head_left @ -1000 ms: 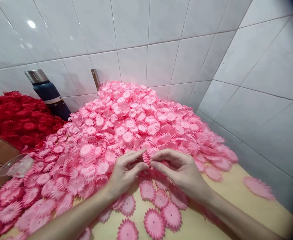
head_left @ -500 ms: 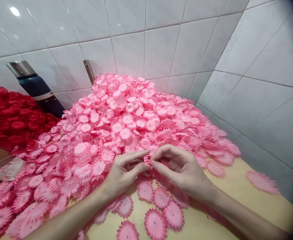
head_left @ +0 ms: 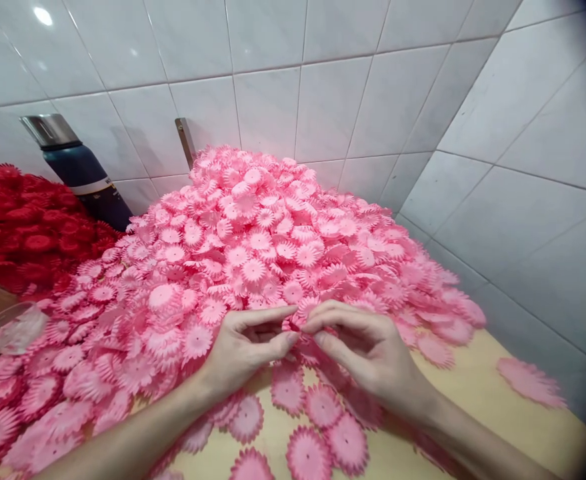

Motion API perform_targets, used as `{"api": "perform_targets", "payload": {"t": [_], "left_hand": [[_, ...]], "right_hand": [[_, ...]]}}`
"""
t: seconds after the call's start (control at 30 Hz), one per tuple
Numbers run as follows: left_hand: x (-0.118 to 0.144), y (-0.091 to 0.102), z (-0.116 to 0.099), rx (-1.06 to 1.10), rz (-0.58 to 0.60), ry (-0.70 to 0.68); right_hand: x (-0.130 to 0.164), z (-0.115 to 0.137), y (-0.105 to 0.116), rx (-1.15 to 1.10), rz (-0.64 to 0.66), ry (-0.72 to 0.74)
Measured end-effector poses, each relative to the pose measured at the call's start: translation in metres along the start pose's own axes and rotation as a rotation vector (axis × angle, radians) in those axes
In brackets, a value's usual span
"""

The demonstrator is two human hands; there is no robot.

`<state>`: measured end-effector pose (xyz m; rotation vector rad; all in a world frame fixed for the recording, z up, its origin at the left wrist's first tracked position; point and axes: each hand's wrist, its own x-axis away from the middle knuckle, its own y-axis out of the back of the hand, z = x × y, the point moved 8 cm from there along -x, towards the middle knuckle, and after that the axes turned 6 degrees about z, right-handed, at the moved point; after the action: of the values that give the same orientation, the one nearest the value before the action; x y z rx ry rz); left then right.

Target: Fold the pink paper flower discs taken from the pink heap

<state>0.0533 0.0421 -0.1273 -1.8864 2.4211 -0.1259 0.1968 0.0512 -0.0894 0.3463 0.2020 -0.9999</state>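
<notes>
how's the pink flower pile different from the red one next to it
The pink flower pile is far bigger and fills the middle of the view; the red flower pile is smaller and sits at the left edge. The pink pile spills onto the table by both hands; the red pile lies untouched. Both hold the same fringed round cut-outs.

pink flower piece [head_left: 293,325] mostly hidden between fingertips of left hand [head_left: 243,350] and right hand [head_left: 367,350]; red flower pile [head_left: 23,227] cut by left edge.
</notes>
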Motion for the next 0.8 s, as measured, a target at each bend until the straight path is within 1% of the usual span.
{"api": "perform_targets", "payload": {"t": [0.1, 0.17, 0.23, 0.33, 0.4, 0.43, 0.53, 0.7, 0.73, 0.8], "left_hand": [[0.000, -0.001, 0.001, -0.023, 0.031, -0.006], [0.000, -0.002, -0.001, -0.079, 0.036, -0.004], [0.000, -0.002, -0.004, -0.108, 0.017, -0.004], [0.000, -0.006, -0.006, 0.007, 0.025, 0.015], [0.000, -0.009, -0.006, 0.085, 0.037, 0.020], [0.001, -0.009, -0.007, 0.091, 0.033, 0.012], [0.002, -0.008, -0.010, -0.007, 0.020, -0.016], [0.005, -0.008, -0.019, -0.302, 0.023, -0.100], [0.005, -0.008, -0.020, -0.330, 0.016, -0.110], [0.004, -0.008, -0.019, -0.316, 0.002, -0.105]], "right_hand": [[0.001, 0.000, -0.003, -0.019, 0.006, -0.023], [0.001, -0.006, -0.002, -0.052, -0.024, -0.087], [0.001, -0.014, 0.001, -0.119, -0.070, -0.164], [0.000, -0.021, 0.007, -0.162, -0.134, -0.208], [-0.001, -0.022, 0.008, -0.135, -0.140, -0.200], [-0.002, -0.022, 0.008, -0.128, -0.136, -0.196], [-0.001, -0.023, 0.003, -0.142, -0.100, -0.190], [0.001, -0.022, -0.002, -0.159, -0.056, -0.190], [0.002, -0.021, -0.003, -0.159, -0.053, -0.191], [0.001, -0.020, -0.004, -0.166, -0.037, -0.195]]}}
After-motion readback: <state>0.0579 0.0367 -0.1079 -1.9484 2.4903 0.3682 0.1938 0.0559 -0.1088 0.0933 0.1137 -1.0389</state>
